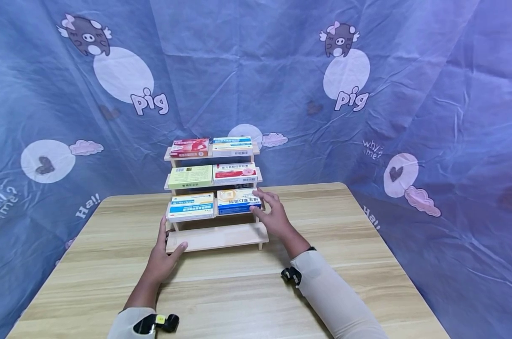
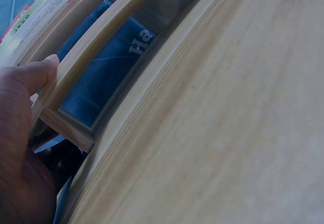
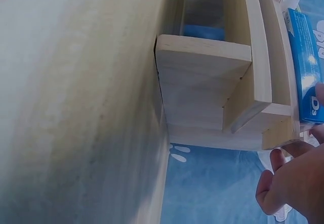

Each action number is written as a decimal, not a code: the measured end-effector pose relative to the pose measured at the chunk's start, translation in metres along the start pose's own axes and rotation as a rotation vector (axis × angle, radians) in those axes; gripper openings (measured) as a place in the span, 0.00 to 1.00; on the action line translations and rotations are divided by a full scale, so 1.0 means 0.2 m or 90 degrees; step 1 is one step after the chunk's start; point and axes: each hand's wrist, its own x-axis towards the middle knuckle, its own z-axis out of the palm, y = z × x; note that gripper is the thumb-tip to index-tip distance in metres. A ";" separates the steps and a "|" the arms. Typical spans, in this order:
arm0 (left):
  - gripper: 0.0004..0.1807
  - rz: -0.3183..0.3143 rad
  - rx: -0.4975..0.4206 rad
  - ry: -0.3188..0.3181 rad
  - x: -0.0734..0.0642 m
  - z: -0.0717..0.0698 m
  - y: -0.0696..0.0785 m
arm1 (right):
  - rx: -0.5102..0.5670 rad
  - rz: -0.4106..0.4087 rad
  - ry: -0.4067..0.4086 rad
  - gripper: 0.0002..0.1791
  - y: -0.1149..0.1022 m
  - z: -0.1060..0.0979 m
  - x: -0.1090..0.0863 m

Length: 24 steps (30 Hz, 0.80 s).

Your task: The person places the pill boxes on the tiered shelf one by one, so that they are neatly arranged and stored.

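A stepped wooden display rack [image 1: 218, 237] stands on the table with medicine boxes on its three upper steps. My left hand [image 1: 160, 259] grips the left end of the lowest step, its thumb over the top edge in the left wrist view. At the right of the step above lies a white and blue vitamin D drops box [image 1: 235, 197]. My right hand [image 1: 277, 220] holds this box by its right end, thumb at the front and a finger at the back. Beside it sits a white, blue and yellow medicine box [image 1: 191, 207]. The lowest step is bare.
On the middle step lie a green box [image 1: 190, 176] and a white and red box [image 1: 235, 173]. The top step bears a red box [image 1: 190, 147] and a white and blue box [image 1: 232, 146]. A blue printed cloth [image 1: 247, 70] hangs behind the wooden table [image 1: 222, 292].
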 end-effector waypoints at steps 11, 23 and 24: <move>0.61 0.008 -0.006 -0.004 0.00 -0.01 -0.01 | 0.022 0.013 -0.005 0.38 0.02 -0.02 0.00; 0.61 0.071 -0.029 0.025 -0.03 -0.01 -0.02 | -0.001 0.002 0.004 0.39 0.02 -0.08 -0.02; 0.62 0.069 -0.031 0.027 -0.03 -0.01 -0.01 | -0.002 0.005 0.008 0.39 0.02 -0.09 -0.03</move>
